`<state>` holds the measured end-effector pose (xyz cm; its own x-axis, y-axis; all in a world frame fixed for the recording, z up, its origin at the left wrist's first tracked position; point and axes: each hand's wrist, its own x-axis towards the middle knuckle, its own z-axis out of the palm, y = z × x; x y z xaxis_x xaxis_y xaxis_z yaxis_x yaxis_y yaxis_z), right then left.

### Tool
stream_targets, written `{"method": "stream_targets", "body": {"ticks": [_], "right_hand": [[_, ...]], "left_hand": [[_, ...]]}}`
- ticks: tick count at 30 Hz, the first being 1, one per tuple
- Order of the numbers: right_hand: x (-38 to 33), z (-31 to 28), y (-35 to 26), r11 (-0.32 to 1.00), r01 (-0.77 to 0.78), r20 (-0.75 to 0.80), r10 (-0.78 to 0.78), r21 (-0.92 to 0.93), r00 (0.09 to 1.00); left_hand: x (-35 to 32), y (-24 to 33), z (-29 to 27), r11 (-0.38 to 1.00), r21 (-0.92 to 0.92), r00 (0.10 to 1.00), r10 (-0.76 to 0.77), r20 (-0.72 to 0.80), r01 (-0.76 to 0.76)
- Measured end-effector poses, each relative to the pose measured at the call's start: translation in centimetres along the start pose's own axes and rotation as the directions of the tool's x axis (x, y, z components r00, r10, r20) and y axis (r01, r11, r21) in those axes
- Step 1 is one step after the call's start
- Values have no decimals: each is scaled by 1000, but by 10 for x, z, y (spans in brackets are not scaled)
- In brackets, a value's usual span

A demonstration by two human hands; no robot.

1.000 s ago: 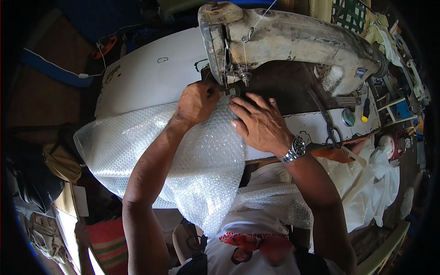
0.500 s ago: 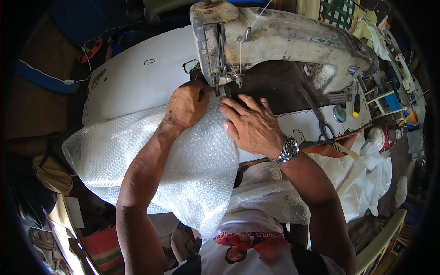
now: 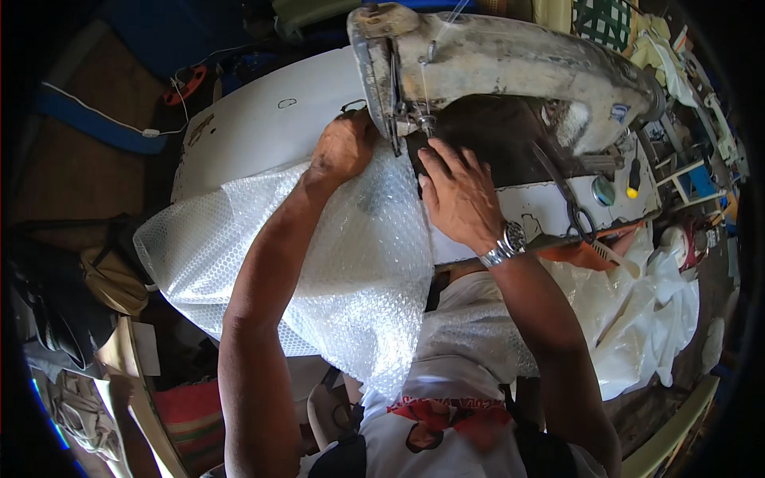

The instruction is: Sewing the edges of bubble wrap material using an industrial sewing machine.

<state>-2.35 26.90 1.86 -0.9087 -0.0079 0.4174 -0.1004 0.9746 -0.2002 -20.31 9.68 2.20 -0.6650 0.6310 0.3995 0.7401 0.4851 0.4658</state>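
Observation:
A sheet of clear bubble wrap (image 3: 358,279) drapes over the near left of the sewing table and hangs down toward my lap. Its far end reaches under the head of a worn, dusty sewing machine (image 3: 510,64). My left hand (image 3: 347,147) is closed on the wrap's far part, just left of the needle area; its fingertips are partly hidden beside the machine head. To the right of the wrap's edge, my right hand (image 3: 464,195) lies palm down with fingers stretched, their tips close to the machine's thread tensioner in view. A metal watch (image 3: 506,243) circles my right wrist.
Scissors (image 3: 570,195) lie on the table right of my right hand. Beyond them are a small round tin (image 3: 603,190) and a yellow-and-black screwdriver (image 3: 634,178). More white plastic sheeting (image 3: 645,319) hangs at the right. A red reel (image 3: 185,86) with white cord sits at the far left.
Both hands have moved farther away along the machine head, and the bubble wrap has gone with the left. My right hand has shifted slightly right, off the wrap's edge. The whole view has shifted a little.

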Motion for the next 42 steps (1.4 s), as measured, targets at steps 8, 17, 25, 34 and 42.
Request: {"method": "stream_targets", "body": {"ticks": [8,17,25,34,42], "right_hand": [[-133,-64,-30,735,-19,15,12,677,1000],[-183,-15,-25,594,-349,459,-39,725,888],[-184,-1,-43,540,-332,572,-369,774,733],[-196,13,-78,386,-509,603,-176,770,778],[-163,-37,-107,336,-138,292,-467,932,834]], "left_hand": [[10,-37,18,988,63,984,148,-94,-143],[-20,14,-45,842,513,971,232,-66,-166],[-254,-71,-169,397,623,737,-417,-533,674],[-252,-260,-236,729,442,833,-548,-80,523],[-167,-272,-235,569,665,874,-289,-390,484]]}}
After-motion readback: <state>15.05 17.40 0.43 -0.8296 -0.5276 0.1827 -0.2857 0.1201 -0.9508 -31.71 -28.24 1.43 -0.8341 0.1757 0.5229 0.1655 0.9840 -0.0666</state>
